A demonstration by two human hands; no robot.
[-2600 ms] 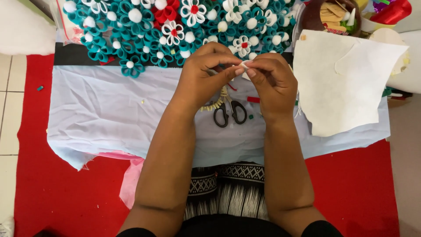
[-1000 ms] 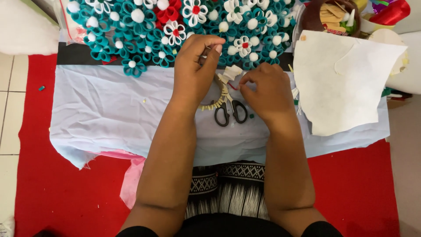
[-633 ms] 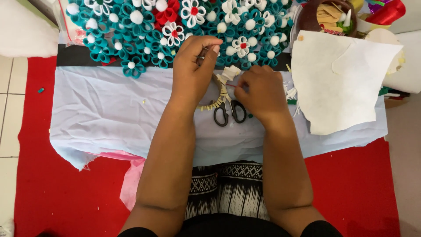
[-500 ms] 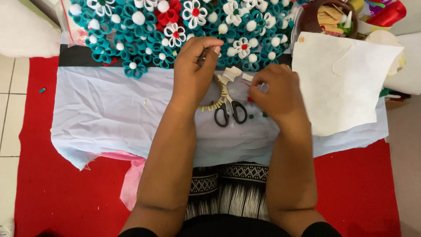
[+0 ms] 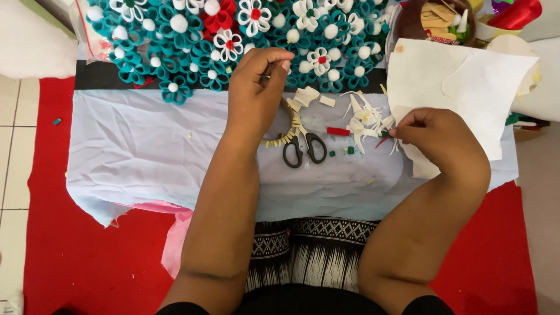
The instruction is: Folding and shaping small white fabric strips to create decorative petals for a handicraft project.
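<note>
My left hand is raised over the pale blue cloth, its fingertips pinched on a small piece that I cannot make out, just below the mat of teal, white and red felt flowers. My right hand rests further right, with its fingers pinched on a thin red scrap beside a heap of white felt scraps. Black-handled scissors lie shut between the hands, next to a curved beige strip. A small red felt piece lies near them.
A large white felt sheet lies at the right, partly under my right hand. A brown bowl with wooden bits stands at the back right. Red carpet surrounds the low work surface, and tiled floor shows at the left.
My right hand has moved right, away from my left hand, to the scrap heap and pinched a red scrap. My left hand stays raised near the flowers.
</note>
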